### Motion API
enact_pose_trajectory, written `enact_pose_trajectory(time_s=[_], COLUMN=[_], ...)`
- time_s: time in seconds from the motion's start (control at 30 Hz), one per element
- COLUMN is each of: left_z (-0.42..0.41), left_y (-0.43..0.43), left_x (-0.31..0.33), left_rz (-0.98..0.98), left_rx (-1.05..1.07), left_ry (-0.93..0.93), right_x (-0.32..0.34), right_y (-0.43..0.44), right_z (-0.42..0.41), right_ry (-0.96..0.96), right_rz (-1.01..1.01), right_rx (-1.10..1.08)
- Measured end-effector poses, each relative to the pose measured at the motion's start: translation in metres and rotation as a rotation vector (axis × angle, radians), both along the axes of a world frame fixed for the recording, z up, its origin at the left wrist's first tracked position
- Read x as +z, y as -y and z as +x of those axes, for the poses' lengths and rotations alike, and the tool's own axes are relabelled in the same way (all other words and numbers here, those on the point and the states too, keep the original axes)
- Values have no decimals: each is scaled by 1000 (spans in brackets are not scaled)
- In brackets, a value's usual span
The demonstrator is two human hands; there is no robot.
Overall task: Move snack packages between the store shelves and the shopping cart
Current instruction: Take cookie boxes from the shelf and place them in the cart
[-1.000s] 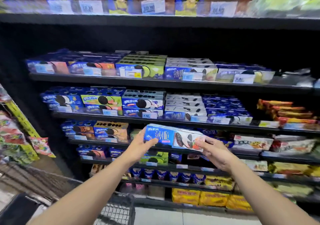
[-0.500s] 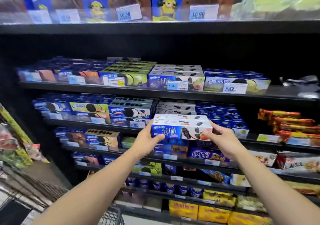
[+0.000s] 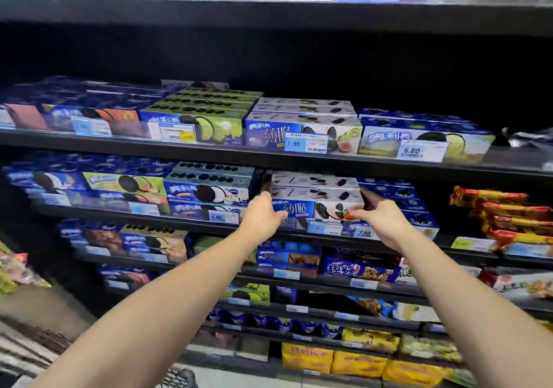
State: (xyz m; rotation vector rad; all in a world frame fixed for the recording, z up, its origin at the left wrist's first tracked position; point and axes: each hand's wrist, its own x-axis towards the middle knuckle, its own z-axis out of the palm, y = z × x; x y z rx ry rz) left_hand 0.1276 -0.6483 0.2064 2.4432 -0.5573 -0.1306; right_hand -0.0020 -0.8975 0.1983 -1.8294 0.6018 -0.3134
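While its long axis runs left to right along the shelf edge, printed front facing outward, the cookie box sits there, left hand and right hand clasping its ends.

furniture: black tiered shelves | back panel: dark | floor: pale | light: brightest along top tier

The cookie box is blue and white, printed with black cookies; wrappers right of it are red and yellow.
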Motion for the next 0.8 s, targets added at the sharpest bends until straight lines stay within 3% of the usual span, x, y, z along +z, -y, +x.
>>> enact_pose_trajectory(time_s=[0.1,0.2,0.3,0.5,0.8], left_z=[-5,-7,-13,-16,-14], left_y=[3,-1,-7,-21,-24], left_x=[-8,-22,-30,-54,-46], left_rz=[53,289,352,432,518], left_rx=[-20,-136,-237,-349,-251], left_ry=[120,447,654,676,583], right_x=[-1,0,2,4,-2], right_y=[-9,-22,-35,-51,-70], right_z=[6,13,20,27,3], right_ry=[15,10,4,-100,-95], right_rz=[-35,-129,-154,-221,-226], right_rx=[17,47,56,-11,-40])
